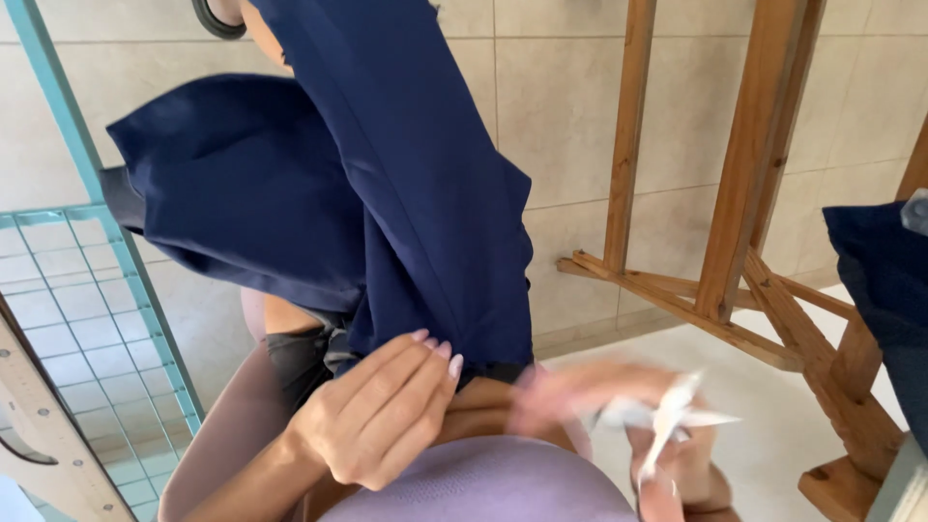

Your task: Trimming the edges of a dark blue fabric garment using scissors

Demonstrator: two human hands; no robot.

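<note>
Wire mesh (68, 319) in a pale blue frame stands at my far left, against the tiled wall. Next to it hangs the dark navy garment (387, 174), draped from above in two folds, its lower edge reaching down to my lap. My left hand (372, 416) sits at that lower edge, fingers together and curled, the fingertips touching the fabric; I cannot tell whether they actually pinch it. Further right my right hand (667, 454) is blurred, closed around a small white crumpled piece (667, 416), paper or a tag by the look of it, though the blur hides what it really is. Judging by this, the white piece is already apart from the cloth, while the garment is not yet folded or put away. Beyond stands a wooden frame (735, 193) on the pale floor, and at the far right edge more dark blue cloth (884, 280). No container shows anywhere
</note>
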